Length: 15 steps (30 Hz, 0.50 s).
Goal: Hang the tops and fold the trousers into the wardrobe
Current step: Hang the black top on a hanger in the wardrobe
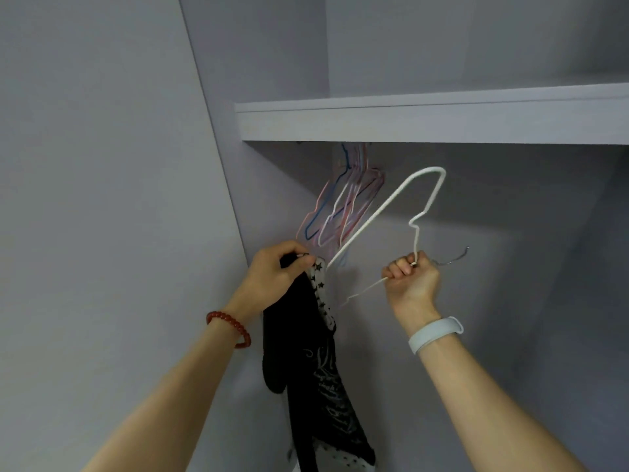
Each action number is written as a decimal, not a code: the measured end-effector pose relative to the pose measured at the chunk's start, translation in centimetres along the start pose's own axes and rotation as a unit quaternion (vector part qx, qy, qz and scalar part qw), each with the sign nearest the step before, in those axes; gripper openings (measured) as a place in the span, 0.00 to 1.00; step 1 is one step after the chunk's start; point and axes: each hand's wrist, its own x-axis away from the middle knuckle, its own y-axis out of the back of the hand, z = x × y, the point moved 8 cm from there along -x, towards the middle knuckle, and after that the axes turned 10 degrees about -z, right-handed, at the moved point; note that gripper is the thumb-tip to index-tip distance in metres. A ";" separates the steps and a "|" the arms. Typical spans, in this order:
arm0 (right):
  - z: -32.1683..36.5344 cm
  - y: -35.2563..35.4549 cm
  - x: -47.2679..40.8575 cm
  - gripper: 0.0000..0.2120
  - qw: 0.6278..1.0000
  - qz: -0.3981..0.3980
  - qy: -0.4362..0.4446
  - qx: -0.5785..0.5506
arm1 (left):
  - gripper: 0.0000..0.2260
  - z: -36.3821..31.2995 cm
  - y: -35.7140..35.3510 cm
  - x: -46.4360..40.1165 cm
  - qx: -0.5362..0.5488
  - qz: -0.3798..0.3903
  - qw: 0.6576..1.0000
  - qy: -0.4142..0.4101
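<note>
Wardrobe (442, 212) interior fills the view: grey walls, one shelf (432, 120) running across the upper part, open bay below it. Black top (306, 362) is the biggest loose item, hanging down at bottom centre inside the bay near its left wall; pale print on the front, white star-patterned trim at the neckline and a dotted pale edge at the hem. Its upper edge is bunched in the left hand (272, 277), fingers (292, 250) and thumb curled closed round the fabric at the collar, so the garment hangs straight below the fist and the star trim comes out just to the right of the knuckles. Bunch of spare hangers (343, 206), pink, blue and white wire, hangs under the shelf at the back, above and behind the left hand; their rail is hidden behind the shelf edge. White hanger (391, 206) is held up in the air between the hands, tilted, one shoulder corner pointing up towards the shelf, not on any rail. Right hand (412, 277) has it in a closed fist at the neck, wire running up out of the top of the fist, another length leaving the fingers lower left towards the top, metal hook tip (457, 257) sticking out to the right of the fist. One long side of the hanger comes down close to the star trim; can't tell whether it touches the fabric. Red bead bracelet (229, 327) on the left wrist, white band (435, 333) on the right wrist.
</note>
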 end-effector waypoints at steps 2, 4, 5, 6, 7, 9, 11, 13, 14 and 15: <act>0.0 -0.3 -0.4 0.16 1.000 -0.002 -0.003 0.006 | 0.09 -0.2 0.9 -0.3 0.016 -0.011 1.000 -0.003; -0.5 -0.7 -0.7 0.16 1.000 -0.003 -0.012 0.022 | 0.07 -0.4 1.5 -0.5 0.039 -0.020 0.999 -0.001; -1.2 -0.8 -0.8 0.17 0.999 -0.005 -0.025 0.037 | 0.06 -0.6 1.6 -0.6 0.050 -0.023 0.998 0.000; -2.2 -0.7 -0.8 0.17 0.997 -0.009 -0.041 0.059 | 0.05 -0.8 1.7 -0.8 0.058 -0.026 0.998 0.002; -3.2 -0.4 -0.9 0.17 0.995 -0.013 -0.056 0.087 | 0.05 -0.9 1.8 -0.9 0.064 -0.029 0.998 0.003; -4.7 0.6 -1.1 0.18 0.987 -0.024 -0.069 0.143 | 0.04 -0.8 2.1 -1.2 0.060 -0.033 0.998 0.008; -4.7 1.4 -1.6 0.17 0.978 -0.034 -0.052 0.201 | 0.04 -0.1 2.8 -1.3 0.031 -0.049 0.998 0.014; -3.5 1.4 -2.0 0.17 0.965 -0.034 -0.015 0.260 | 0.05 1.1 4.0 -1.2 -0.003 -0.085 0.996 0.021; -2.6 1.2 -2.1 0.17 0.959 -0.030 0.011 0.283 | 0.05 1.8 4.6 -1.0 -0.015 -0.105 0.994 0.028; -1.5 0.8 -2.2 0.17 0.953 -0.025 0.041 0.299 | 0.04 2.4 5.1 -0.7 -0.023 -0.121 0.992 0.037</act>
